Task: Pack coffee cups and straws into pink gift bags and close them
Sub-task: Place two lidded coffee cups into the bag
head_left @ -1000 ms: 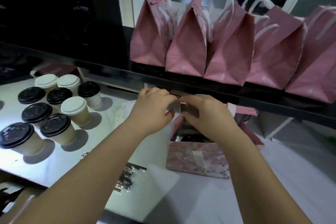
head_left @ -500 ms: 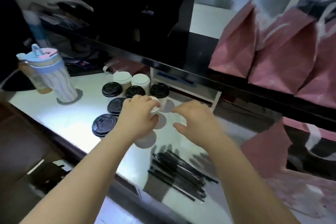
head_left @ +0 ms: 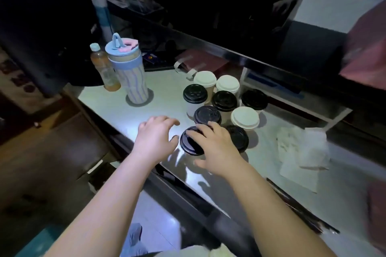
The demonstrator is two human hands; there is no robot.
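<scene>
9 coffee cups point(head_left: 224, 100) stand clustered on the pale counter point(head_left: 117, 110), 6 with black lids and 3 with white. The right hand point(head_left: 215, 148) lies over the nearest cup point(head_left: 189, 144). Its fingers point(head_left: 203, 130) are spread and curved across the black lid, and the thumb sits low at the cup's near side. I cannot tell whether it truly clasps the cup. The left hand point(head_left: 155, 137) hovers just beside that cup on the left, fingers spread and loosely bent, holding nothing. Dark straws point(head_left: 302, 210) lie near the counter's front edge, to the right of the right forearm. A pink gift bag point(head_left: 367, 58), blurred, sits on the shelf above at the far right. A striped tumbler point(head_left: 131, 75) and a bottle point(head_left: 104, 71) stand at the back left, and crumpled paper point(head_left: 302, 148) lies right of the cups.
</scene>
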